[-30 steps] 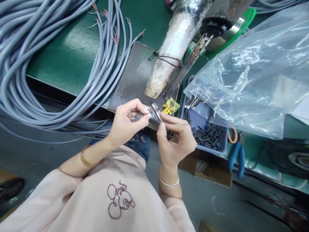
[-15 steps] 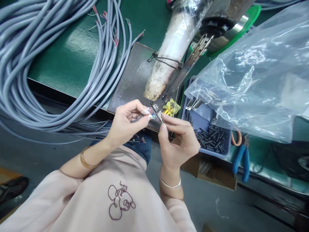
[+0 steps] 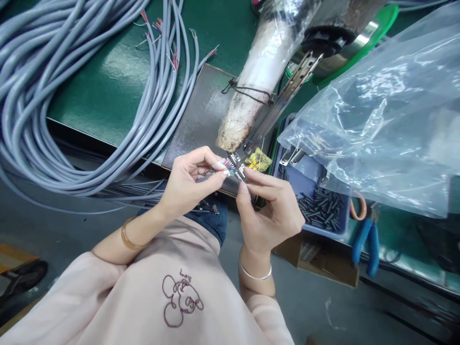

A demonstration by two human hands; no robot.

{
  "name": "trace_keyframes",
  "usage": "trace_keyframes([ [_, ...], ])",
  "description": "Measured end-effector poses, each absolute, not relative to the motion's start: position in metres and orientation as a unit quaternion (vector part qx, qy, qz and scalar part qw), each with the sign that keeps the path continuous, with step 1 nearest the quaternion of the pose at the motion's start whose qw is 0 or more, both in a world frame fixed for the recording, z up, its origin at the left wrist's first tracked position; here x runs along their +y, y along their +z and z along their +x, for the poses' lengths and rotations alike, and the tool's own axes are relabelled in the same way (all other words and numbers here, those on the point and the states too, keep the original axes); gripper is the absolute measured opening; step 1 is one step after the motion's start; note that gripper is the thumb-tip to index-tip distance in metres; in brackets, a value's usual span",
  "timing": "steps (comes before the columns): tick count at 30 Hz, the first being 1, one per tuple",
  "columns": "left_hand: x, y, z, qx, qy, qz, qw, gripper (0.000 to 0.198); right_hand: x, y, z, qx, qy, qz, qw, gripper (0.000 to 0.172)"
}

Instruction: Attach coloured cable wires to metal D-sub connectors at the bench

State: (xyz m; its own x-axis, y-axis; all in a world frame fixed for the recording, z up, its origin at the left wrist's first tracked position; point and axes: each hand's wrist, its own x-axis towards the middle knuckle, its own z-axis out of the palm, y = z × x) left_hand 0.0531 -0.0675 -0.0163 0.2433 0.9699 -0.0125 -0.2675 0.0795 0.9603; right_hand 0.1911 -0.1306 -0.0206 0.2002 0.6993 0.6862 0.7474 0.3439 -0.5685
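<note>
Partly hidden by fingertips, a multi-pin connector (image 3: 236,165) sits mid-frame, its lower end pinched by the right hand (image 3: 271,211); the left hand (image 3: 187,179) nips coloured wires (image 3: 227,167) beside it, their joints too small to make out. Grey cables (image 3: 21,81) run off the upper left. At right, a blue bin (image 3: 332,235) contains short black tubes (image 3: 323,211), partly covered by a clear bag (image 3: 388,129). Below, a cardboard box (image 3: 334,274) holds blurred metallic pieces (image 3: 308,251).
</note>
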Motion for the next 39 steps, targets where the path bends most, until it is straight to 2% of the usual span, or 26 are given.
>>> trace_keyframes([
  [8, -0.0695, -0.0156, 0.0506, 0.388, 0.454, 0.463, 0.655, 0.018, -0.1346, -0.0248, 0.1925, -0.643, -0.030, -0.572, 0.509, 0.018],
  [22, -0.0705, -0.0153, 0.0544, 0.392, 0.489, 0.501, 0.597, 0.013, -0.1292, -0.0194, 0.1903, -0.645, -0.058, -0.575, 0.500, 0.017],
  [39, -0.0730, -0.0144, 0.0532, 0.402, 0.471, 0.478, 0.623, 0.015, -0.1324, -0.0217, 0.1903, -0.657, -0.091, -0.579, 0.474, 0.017],
])
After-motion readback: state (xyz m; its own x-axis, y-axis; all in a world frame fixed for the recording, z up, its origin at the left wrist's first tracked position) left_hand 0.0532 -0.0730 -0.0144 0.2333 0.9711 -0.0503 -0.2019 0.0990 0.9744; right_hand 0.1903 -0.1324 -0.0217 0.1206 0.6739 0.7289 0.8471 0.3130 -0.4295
